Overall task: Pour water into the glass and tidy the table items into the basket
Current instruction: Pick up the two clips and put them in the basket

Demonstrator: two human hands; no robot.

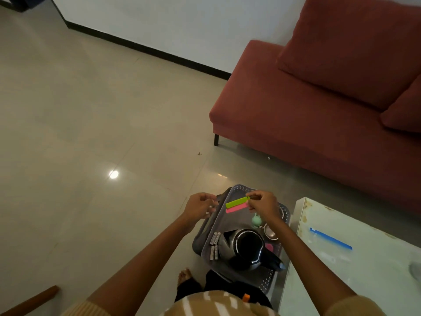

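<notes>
The right hand's (264, 206) fingertips (253, 198) pinch the right end of a green bag clip (237, 202), a slim, flat plastic bar. A pink bag clip (235, 209) of the same shape lies just under it, and its right end also meets those fingers. Both bars point left and slightly downward in the frame, held in the air over the far end of the basket (206, 226). The knuckles are bent and the wrist is raised, with the bare forearm running down to the lower right.

The left hand (199, 206) hovers just left of the clips' free ends, apart from them. Its fingers are loosely curled with nothing visible in them, and it hangs over the basket's left rim.

The basket is grey plastic, rectangular with rounded corners and perforated walls, and sits on the glossy beige tiled floor (91, 110) at lower centre. Inside, a dark steel kettle (248, 247) shows a round black mouth and a black handle. Beside it, along the left wall, are small pale pegs (215, 245). A mint-green piece (257, 220) and a shiny metal cup (270, 232) sit under the right wrist.

At lower right, a pale, stained table (364, 281) carries a long blue bag clip (330, 239). A red fabric sofa (319, 110) fills the upper right.
</notes>
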